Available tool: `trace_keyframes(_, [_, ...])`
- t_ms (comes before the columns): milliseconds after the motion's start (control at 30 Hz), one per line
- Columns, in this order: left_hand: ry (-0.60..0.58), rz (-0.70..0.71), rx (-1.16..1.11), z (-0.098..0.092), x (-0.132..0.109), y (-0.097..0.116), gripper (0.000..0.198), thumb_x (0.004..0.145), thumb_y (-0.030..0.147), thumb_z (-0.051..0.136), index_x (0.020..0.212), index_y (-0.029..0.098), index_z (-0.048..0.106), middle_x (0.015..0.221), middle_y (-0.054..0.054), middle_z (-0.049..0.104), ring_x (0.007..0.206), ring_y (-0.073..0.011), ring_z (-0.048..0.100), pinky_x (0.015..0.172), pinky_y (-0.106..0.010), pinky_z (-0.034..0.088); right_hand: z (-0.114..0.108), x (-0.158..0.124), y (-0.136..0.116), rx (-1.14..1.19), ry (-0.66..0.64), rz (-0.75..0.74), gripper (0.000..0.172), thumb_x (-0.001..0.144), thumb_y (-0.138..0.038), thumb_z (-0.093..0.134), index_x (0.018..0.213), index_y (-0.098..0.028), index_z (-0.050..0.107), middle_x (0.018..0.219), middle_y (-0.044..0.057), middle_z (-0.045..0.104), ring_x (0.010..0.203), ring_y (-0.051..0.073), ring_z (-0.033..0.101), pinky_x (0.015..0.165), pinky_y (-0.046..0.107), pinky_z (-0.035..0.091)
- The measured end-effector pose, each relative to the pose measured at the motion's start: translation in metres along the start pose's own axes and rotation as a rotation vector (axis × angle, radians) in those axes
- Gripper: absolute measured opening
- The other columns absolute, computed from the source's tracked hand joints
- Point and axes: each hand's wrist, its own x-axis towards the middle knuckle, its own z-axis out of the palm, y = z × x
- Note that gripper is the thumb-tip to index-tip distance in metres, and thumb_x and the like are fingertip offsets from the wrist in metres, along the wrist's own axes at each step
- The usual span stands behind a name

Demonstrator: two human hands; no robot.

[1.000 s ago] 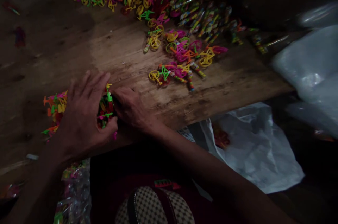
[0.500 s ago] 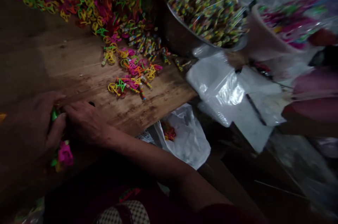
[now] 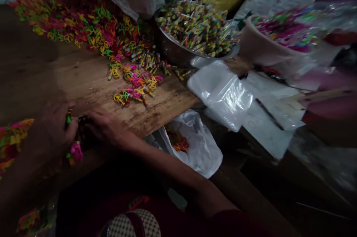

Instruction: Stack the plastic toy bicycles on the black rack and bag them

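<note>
My left hand [image 3: 54, 129] is closed over the near left part of the wooden table [image 3: 95, 69], with small bright plastic pieces [image 3: 76, 151] in pink, green and yellow showing at its thumb and below its palm. Just to its right, my right hand [image 3: 104, 125] has its fingers bent inward beside a dark patterned object that is too dim to name. What its fingertips hold is hidden. Beyond my hands lies a small group of ring-shaped plastic pieces [image 3: 135, 77] in yellow, pink and green, mixed with short striped tubes [image 3: 145, 101].
A large heap of coloured plastic pieces [image 3: 92, 25] spreads at the back left. A metal basin [image 3: 181, 53] holds many striped tubes. Clear plastic bags [image 3: 223, 92] lie right of it, near a pale bucket [image 3: 267, 49]. An open white bag [image 3: 200, 147] hangs below the table edge.
The view has shifted, showing more of the back and left. My right hand has drawn slightly away from my left, and a dark patterned object now shows between them.
</note>
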Motion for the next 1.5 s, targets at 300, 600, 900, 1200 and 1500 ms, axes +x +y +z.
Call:
trace_keyframes(300, [0.023,-0.011,-0.134,-0.001,-0.008,-0.002,0.057,0.103,0.050,0.030,0.141,0.014,0.054,0.160,-0.019,0.045,0.149,-0.0365,0.042,0.122,-0.055,0.038,-0.068,-0.044,0.085,-0.562,0.307,0.303,0.019,0.099,-0.025,0.053,0.099,-0.021,0.071,0.101,0.009,0.064,0.096,0.025,0.054,0.086,0.039,0.043])
trace_keyframes(600, [-0.004,0.028,-0.143,-0.010,-0.013,0.003,0.058,0.103,0.050,0.035,0.140,0.011,0.059,0.162,-0.020,0.042,0.154,-0.0348,0.034,0.125,-0.055,0.033,-0.072,-0.037,0.090,-0.556,0.272,0.260,0.017,0.099,-0.027,0.055,0.102,-0.025,0.072,0.105,0.008,0.064,0.099,0.026,0.051,0.089,0.043,0.038])
trace_keyframes(900, [0.001,0.076,-0.150,-0.007,-0.011,0.000,0.054,0.104,0.046,0.035,0.127,0.009,0.067,0.150,-0.021,0.056,0.150,-0.0352,0.042,0.120,-0.056,0.040,-0.069,-0.040,0.092,-0.513,0.339,0.165,0.020,0.101,-0.024,0.050,0.109,-0.023,0.068,0.103,0.009,0.068,0.096,0.026,0.057,0.088,0.042,0.044])
trace_keyframes(1200, [0.024,0.080,0.018,-0.012,-0.015,0.013,0.060,0.105,0.042,0.023,0.134,0.009,0.064,0.148,-0.019,0.059,0.148,-0.0398,0.043,0.123,-0.068,0.020,-0.076,-0.037,0.077,-0.456,0.460,0.244,0.022,0.101,-0.023,0.045,0.110,-0.019,0.065,0.100,0.011,0.067,0.093,0.026,0.062,0.083,0.041,0.052])
trace_keyframes(1500, [-0.116,0.015,-0.015,-0.010,-0.025,0.013,0.059,0.102,0.036,0.027,0.152,0.009,0.044,0.163,-0.012,0.043,0.153,-0.0328,0.036,0.128,-0.057,0.019,-0.024,-0.059,-0.007,0.189,0.098,-0.065,0.025,0.101,-0.025,0.047,0.122,-0.021,0.059,0.101,0.007,0.073,0.090,0.020,0.071,0.076,0.034,0.058])
